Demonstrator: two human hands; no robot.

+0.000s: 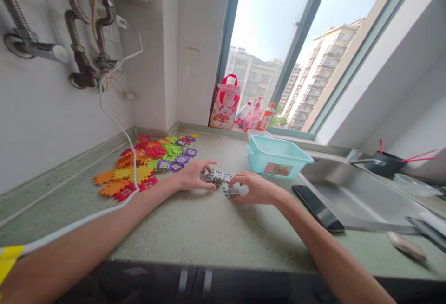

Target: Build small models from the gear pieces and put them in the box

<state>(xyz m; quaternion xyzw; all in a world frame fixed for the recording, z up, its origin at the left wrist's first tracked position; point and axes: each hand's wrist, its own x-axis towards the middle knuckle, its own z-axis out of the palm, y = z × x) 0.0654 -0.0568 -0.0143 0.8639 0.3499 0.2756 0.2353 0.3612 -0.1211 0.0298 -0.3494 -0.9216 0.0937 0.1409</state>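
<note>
Grey interlocking plastic tiles (216,175) with toothed edges and window-like cutouts lie in a small group on the counter, between my hands. My left hand (195,175) is at the left side of the group, thumb and fingers apart in a C shape around its edge. My right hand (253,188) has its fingers and thumb curled on a grey tile (230,191) at the right side of the group. Farther left lies a spread pile of matching tiles in orange, yellow (134,173), red, green and purple (181,159).
A white cable (135,155) hangs across the coloured tiles and above my left forearm. A turquoise plastic bin (278,153) stands behind my right hand. To the right are a black phone (318,207) and a steel sink (348,192). Bottles (253,117) and a pink bag (226,106) line the windowsill.
</note>
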